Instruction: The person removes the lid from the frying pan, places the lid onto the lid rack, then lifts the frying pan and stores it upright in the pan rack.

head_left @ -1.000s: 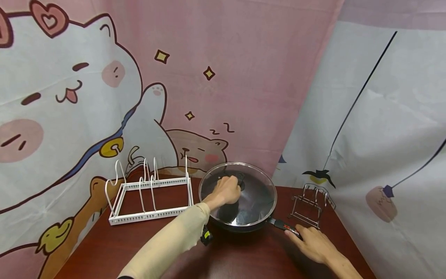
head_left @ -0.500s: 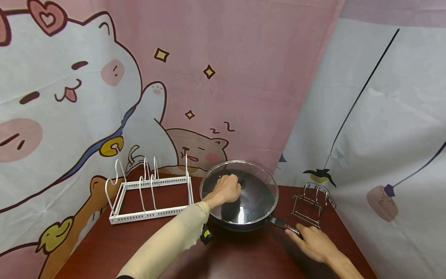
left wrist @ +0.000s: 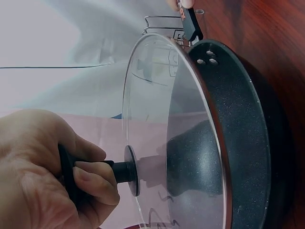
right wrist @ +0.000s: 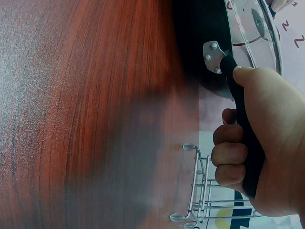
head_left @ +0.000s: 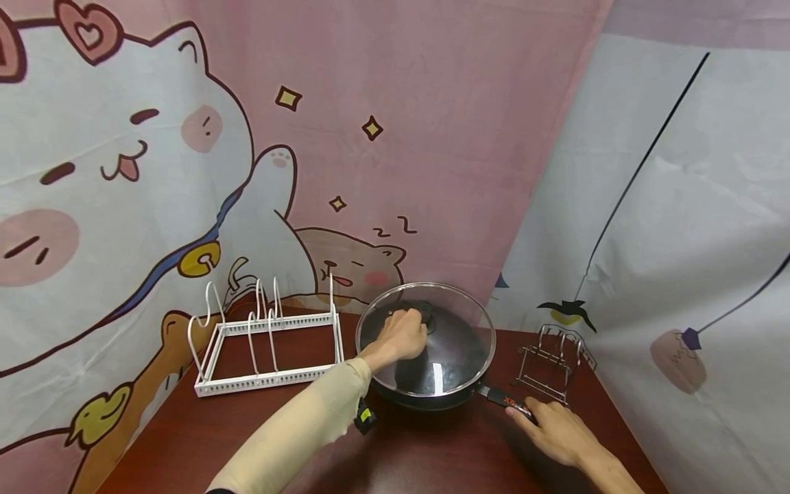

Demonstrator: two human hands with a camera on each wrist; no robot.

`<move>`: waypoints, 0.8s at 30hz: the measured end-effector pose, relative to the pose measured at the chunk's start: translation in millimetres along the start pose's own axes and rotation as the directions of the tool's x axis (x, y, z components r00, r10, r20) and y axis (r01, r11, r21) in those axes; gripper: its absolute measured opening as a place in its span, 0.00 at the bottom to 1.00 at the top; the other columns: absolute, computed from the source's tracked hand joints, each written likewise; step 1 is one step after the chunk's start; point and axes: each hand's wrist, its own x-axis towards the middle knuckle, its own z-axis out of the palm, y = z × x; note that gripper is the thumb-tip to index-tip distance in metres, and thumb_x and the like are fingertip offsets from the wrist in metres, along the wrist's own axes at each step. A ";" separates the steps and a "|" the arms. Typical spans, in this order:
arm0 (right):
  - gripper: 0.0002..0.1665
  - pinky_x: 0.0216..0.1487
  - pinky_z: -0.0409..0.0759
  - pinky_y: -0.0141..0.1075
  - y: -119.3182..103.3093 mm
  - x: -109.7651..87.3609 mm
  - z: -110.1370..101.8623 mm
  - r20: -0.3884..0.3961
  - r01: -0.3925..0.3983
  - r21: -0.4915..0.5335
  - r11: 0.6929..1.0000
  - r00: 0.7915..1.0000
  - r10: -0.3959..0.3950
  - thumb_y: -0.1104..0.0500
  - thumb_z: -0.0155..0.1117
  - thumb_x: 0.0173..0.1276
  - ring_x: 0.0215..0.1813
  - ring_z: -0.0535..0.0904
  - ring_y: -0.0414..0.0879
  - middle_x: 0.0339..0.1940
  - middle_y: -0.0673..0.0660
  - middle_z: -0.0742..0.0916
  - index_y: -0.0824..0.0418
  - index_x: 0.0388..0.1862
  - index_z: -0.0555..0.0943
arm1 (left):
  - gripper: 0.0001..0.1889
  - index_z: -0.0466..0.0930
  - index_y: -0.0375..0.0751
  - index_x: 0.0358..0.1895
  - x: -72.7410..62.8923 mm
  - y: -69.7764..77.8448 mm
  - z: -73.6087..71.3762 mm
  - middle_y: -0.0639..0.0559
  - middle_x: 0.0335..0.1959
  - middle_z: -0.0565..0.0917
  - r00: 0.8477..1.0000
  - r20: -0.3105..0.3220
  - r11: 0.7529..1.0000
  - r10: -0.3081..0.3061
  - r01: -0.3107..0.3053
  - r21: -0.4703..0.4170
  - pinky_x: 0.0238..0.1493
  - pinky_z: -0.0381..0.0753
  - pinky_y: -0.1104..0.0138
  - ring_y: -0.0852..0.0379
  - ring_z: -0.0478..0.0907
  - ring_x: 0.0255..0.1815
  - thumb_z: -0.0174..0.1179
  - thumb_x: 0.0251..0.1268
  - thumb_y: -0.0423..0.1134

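Observation:
In the head view my left hand (head_left: 401, 336) grips the black knob (left wrist: 123, 171) of a glass lid (head_left: 463, 357) with a metal rim. The left wrist view shows the lid lifted and tilted, with a gap between its rim and the dark frying pan (left wrist: 233, 95) beneath. The pan sits on the table at the centre, its black handle (head_left: 498, 398) pointing right and towards me. My right hand (head_left: 558, 432) holds that handle, fingers curled round it in the right wrist view. Through the glass the speckled pan interior shows.
A white rack (head_left: 271, 377) with upright wire dividers stands left of the pan. To the right, behind my right hand, is a small metal wire rack (head_left: 543, 374). The dark red table (head_left: 426, 456) meets a printed curtain (head_left: 444, 137) at the back and right side.
The lid has shifted very slightly up and to the right in the head view, still in my left hand. My right hand keeps its hold on the pan handle.

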 end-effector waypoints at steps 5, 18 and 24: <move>0.28 0.31 0.65 0.36 -0.5 -0.4 -0.3 -0.001 -0.002 0.006 1.000 1.000 0.002 0.28 0.58 0.86 0.24 0.69 0.39 0.22 0.46 0.73 0.48 0.38 0.80 | 0.23 0.72 0.47 0.21 -1.0 0.4 0.1 0.50 0.26 0.80 1.000 -0.009 1.000 0.004 -0.005 -0.007 0.40 0.85 0.53 0.48 0.82 0.33 0.58 0.85 0.38; 0.28 0.30 0.65 0.36 0.9 -0.6 -0.3 -0.014 0.015 -0.001 1.000 1.000 -0.015 0.28 0.57 0.86 0.24 0.68 0.38 0.22 0.44 0.72 0.48 0.37 0.79 | 0.20 0.74 0.47 0.24 -2.4 -0.7 -3.4 0.51 0.26 0.78 1.000 -0.004 0.998 -0.008 0.007 -0.063 0.43 0.84 0.52 0.48 0.80 0.33 0.56 0.84 0.38; 0.28 0.30 0.65 0.35 0.8 -0.5 0.3 -0.002 0.002 0.017 1.000 1.000 -0.002 0.28 0.57 0.86 0.23 0.68 0.39 0.21 0.45 0.73 0.48 0.37 0.79 | 0.19 0.73 0.47 0.24 -4.9 -0.2 -5.5 0.52 0.24 0.76 1.000 -0.010 0.996 0.002 -0.002 -0.092 0.37 0.79 0.57 0.49 0.78 0.29 0.55 0.82 0.37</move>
